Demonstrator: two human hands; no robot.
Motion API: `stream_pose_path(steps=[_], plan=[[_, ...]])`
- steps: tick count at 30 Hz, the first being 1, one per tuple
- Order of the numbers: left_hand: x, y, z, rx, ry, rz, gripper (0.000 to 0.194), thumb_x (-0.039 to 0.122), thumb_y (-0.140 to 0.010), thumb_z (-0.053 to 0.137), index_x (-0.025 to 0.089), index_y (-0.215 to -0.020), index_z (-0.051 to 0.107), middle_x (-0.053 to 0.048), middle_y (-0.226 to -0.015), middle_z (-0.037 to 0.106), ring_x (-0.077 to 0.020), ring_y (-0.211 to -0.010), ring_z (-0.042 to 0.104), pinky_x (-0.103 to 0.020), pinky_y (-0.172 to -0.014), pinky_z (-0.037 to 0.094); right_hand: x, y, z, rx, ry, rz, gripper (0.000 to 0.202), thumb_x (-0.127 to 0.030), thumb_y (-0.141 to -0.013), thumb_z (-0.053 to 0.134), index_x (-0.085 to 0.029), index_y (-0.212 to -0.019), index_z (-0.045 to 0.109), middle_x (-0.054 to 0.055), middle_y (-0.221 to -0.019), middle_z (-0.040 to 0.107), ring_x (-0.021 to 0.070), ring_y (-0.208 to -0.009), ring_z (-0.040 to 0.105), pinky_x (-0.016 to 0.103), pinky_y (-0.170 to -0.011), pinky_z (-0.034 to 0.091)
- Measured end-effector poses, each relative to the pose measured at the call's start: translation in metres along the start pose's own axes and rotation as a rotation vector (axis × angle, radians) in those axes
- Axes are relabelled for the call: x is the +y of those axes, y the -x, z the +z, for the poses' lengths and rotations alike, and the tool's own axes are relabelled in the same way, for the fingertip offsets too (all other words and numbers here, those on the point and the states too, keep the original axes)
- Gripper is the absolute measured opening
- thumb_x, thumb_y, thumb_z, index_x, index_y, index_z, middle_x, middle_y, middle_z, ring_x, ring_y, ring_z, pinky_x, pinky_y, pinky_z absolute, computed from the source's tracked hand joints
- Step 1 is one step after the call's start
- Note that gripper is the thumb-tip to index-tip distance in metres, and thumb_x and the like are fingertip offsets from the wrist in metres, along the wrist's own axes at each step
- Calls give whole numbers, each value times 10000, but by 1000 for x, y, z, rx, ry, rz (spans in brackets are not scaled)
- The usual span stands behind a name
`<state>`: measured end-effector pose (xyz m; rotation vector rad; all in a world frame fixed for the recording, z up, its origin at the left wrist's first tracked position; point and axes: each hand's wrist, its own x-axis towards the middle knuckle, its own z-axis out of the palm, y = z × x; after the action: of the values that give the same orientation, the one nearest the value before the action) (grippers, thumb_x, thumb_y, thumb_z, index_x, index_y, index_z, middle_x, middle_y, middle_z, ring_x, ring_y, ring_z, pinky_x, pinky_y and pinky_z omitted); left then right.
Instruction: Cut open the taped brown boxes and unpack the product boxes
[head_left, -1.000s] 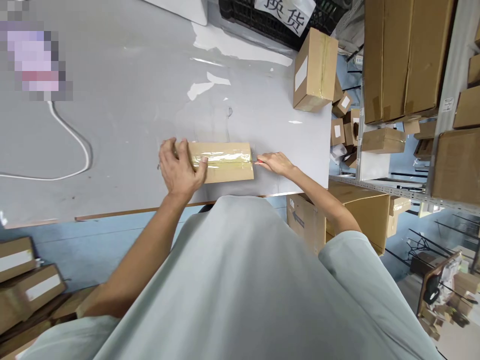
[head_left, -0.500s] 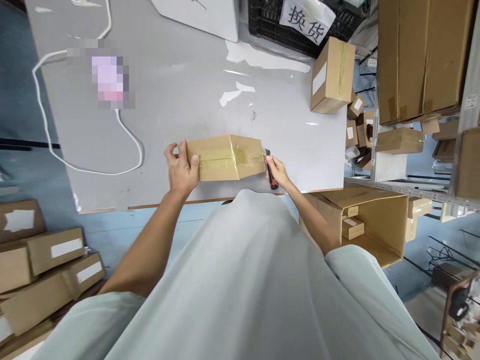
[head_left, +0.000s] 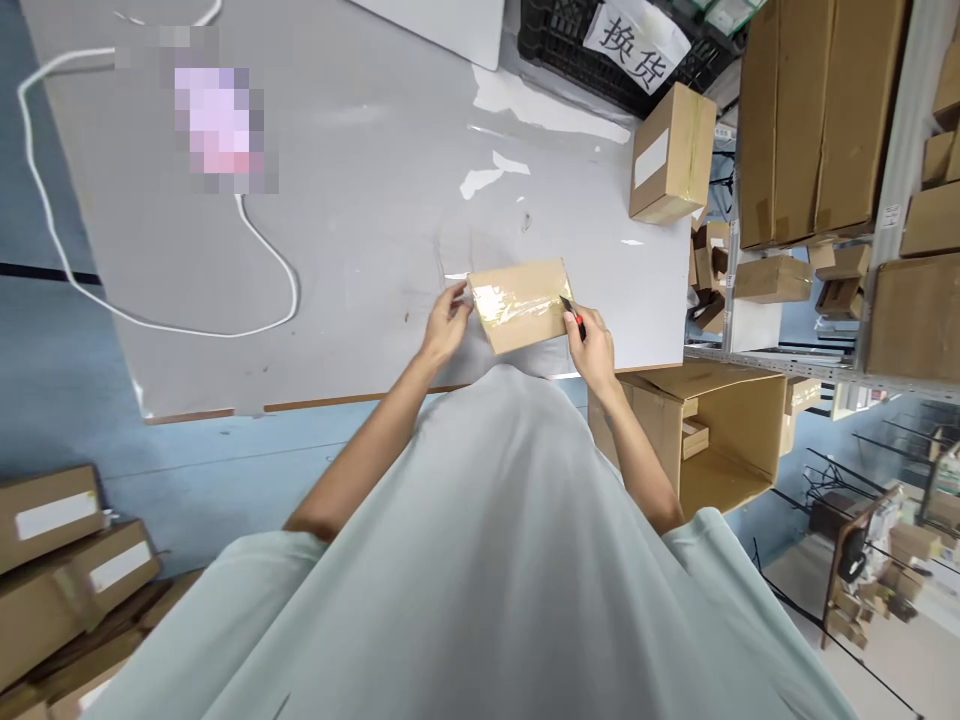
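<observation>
A small cardboard box (head_left: pixel 525 325) with glossy clear tape along its face is held at the table's front side, close to my body. My left hand (head_left: pixel 448 322) grips its left end, the fingertips partly hidden behind the edge. At the box's right end, my right hand (head_left: pixel 594 348) is closed around a red and black utility knife (head_left: pixel 577 318). The knife's tip lies against the taped face near the right edge; whether it cuts in there I cannot tell.
On the grey table (head_left: pixel 360 200), a white cable (head_left: pixel 266 240) runs to a blurred-out object. A taped carton (head_left: pixel 673 155) stands at the right, beside a black crate (head_left: pixel 562 45). An open carton (head_left: pixel 739 470) sits right of the table; more boxes (head_left: pixel 56 520) lie lower left.
The box has been turned, so a different taped face shows. My left hand has shifted right with it. The knife has moved from beside the box's right end onto its face.
</observation>
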<state>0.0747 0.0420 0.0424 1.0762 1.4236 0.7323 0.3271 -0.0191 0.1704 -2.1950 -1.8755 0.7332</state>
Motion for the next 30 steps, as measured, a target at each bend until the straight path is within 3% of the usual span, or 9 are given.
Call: stream_pose_path(steps=[3, 6, 10, 16, 22, 30], plan=[[22, 2, -23, 96, 37, 36, 407, 483, -1025, 669, 252, -1320, 827, -123, -1496, 806, -258, -1360, 764, -396, -1200, 601, -18, 10, 6, 58, 81, 92, 570, -499, -1242, 372, -253, -1667, 660, 201, -1527, 678, 331, -1249, 796, 446, -1067, 652], [47, 0, -41, 27, 39, 164, 298, 449, -1045, 692, 254, -1163, 884, -83, -1316, 872, -270, -1267, 801, -386, -1157, 630, -32, 17, 4, 98, 153, 135, 571, -487, -1242, 323, -247, -1660, 629, 205, -1487, 665, 334, -1208, 803, 438, -1008, 661], [69, -12, -51, -85, -11, 153, 140, 322, -930, 845, 250, -1031, 911, -64, -1153, 902, -289, -1128, 840, -412, -1115, 665, -54, 22, 1, 42, 83, 126, 492, -408, -1240, 288, -204, -1604, 549, 211, -1461, 709, 331, -1266, 774, 441, -1042, 632], [71, -27, -59, -171, -15, 106, 175, 326, -839, 977, 242, -979, 913, -78, -1087, 903, -326, -1097, 846, -467, -1099, 683, -95, 16, 12, -184, -7, 10, 318, -420, -1232, 442, -245, -1410, 638, 140, -1300, 833, 321, -1168, 798, 393, -1017, 594], [69, -29, -66, -222, -7, 94, 220, 318, -830, 982, 233, -1024, 923, -86, -1113, 905, -328, -1097, 847, -472, -1110, 673, -129, 1, 18, -251, 123, -32, 329, -334, -1254, 424, -234, -1312, 732, 128, -1233, 868, 310, -1187, 812, 333, -994, 559], [65, -27, -68, -223, -16, 94, 190, 300, -838, 948, 243, -1018, 927, -68, -1126, 910, -316, -1112, 855, -441, -1110, 679, -149, 0, 11, -312, 213, -29, 336, -299, -1268, 424, -229, -1298, 751, 124, -1259, 875, 304, -1197, 828, 312, -974, 548]])
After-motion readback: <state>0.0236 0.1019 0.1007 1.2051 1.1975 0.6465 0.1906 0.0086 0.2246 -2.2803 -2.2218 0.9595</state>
